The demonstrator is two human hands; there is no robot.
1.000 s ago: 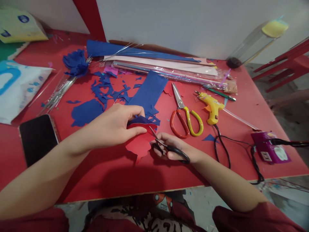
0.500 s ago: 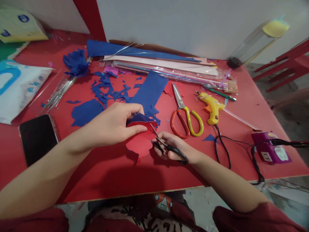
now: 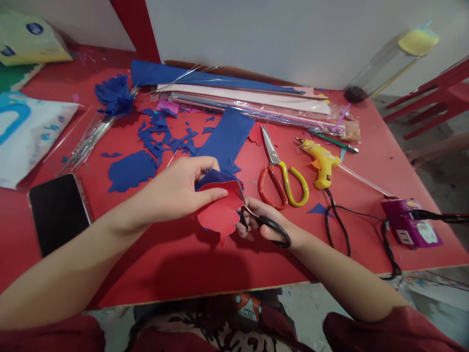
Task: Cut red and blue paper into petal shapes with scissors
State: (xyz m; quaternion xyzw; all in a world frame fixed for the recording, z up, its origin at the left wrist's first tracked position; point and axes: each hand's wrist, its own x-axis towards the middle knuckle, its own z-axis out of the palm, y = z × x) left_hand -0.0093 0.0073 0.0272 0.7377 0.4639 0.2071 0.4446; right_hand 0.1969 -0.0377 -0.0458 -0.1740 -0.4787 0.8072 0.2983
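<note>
Between thumb and fingers, my left hand (image 3: pixel 183 188) pinches a red paper shape (image 3: pixel 217 210) with a scalloped edge, held together with blue paper (image 3: pixel 216 177) behind its upper part. My right hand (image 3: pixel 262 217) grips black-handled scissors (image 3: pixel 273 229), fingers through the loops. The blades meet the right edge of the paper; their exact gap is hard to make out. Behind the hands lie a blue paper strip (image 3: pixel 230 137), blue scraps (image 3: pixel 157 134) and a cut blue shape (image 3: pixel 132 171) with a wavy outline.
Right of the hands lie larger scissors (image 3: pixel 282 181) with red and yellow handles, a yellow glue gun (image 3: pixel 320 161) and a purple power box (image 3: pixel 410 225) with cables. A phone (image 3: pixel 58 210) and a blue paper flower (image 3: pixel 115 95) are left. Wrapped paper rolls (image 3: pixel 249 100) line the back.
Both hands have shifted slightly right with the paper and scissors. The scissor blades now point more steeply upward along the paper's right edge.
</note>
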